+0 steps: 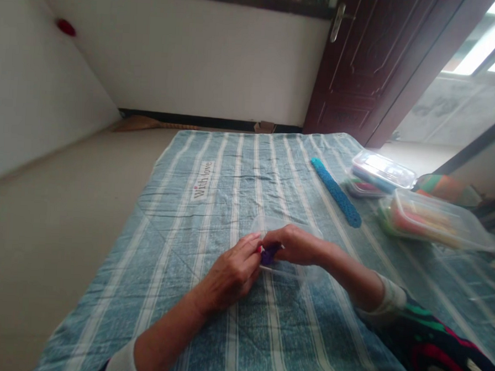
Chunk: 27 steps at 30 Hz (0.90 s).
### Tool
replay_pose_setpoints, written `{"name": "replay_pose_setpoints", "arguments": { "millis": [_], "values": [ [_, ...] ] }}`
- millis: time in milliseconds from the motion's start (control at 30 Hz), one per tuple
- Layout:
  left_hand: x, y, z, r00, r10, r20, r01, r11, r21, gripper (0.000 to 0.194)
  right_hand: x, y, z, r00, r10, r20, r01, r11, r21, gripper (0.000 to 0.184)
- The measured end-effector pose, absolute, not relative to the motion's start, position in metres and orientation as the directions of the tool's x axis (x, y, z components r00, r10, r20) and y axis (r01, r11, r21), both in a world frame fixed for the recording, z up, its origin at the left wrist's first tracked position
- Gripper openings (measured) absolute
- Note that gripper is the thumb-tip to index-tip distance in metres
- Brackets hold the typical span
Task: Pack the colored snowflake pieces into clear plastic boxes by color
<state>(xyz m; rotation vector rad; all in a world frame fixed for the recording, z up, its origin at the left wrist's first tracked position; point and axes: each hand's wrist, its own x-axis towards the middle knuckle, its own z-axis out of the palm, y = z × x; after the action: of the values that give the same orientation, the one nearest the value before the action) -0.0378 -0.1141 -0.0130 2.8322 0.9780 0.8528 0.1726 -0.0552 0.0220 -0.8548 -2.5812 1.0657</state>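
Observation:
My left hand (pixel 230 273) and my right hand (pixel 297 245) meet above a see-through plastic lid or tray (pixel 289 225) lying on a blue-striped cloth (pixel 177 259). Between my fingers is a small purple piece (pixel 269 254), partly hidden by them, with a speck of red beside it. Both hands seem to pinch it. A long blue textured strip (pixel 336 193) lies on the cloth, up and to the right of my right hand.
Two clear plastic boxes (pixel 434 220) (pixel 383 171) holding coloured strips stand at the cloth's right side, with a small box (pixel 361 187) beside them. A broom (pixel 151 124) lies on the floor by the far wall. Beyond stands a dark wooden door (pixel 349 63).

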Motion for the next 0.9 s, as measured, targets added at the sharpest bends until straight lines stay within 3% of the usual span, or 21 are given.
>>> {"name": "replay_pose_setpoints", "arguments": {
  "millis": [100,333,467,900],
  "values": [
    [-0.038,-0.114,-0.013,0.655,0.571,0.495,0.566,-0.805,0.181,0.019,0.172,-0.055,0.022,-0.781,0.623,-0.027,0.449,0.532,-0.718,0.033],
    [-0.038,-0.115,-0.01,0.654,0.562,0.507,0.564,-0.809,0.169,0.014,0.169,-0.053,0.01,-0.729,0.683,-0.037,0.455,0.445,-0.772,0.028],
    [-0.038,-0.115,-0.01,0.657,0.546,0.52,0.541,-0.822,0.18,0.018,0.168,-0.054,0.004,-0.676,0.736,-0.038,0.462,0.382,-0.8,0.039],
    [-0.04,-0.111,-0.013,0.649,0.518,0.557,0.562,-0.82,0.107,0.035,0.161,-0.061,-0.003,-0.65,0.759,0.046,0.478,0.455,-0.751,0.05]
  ]
}}
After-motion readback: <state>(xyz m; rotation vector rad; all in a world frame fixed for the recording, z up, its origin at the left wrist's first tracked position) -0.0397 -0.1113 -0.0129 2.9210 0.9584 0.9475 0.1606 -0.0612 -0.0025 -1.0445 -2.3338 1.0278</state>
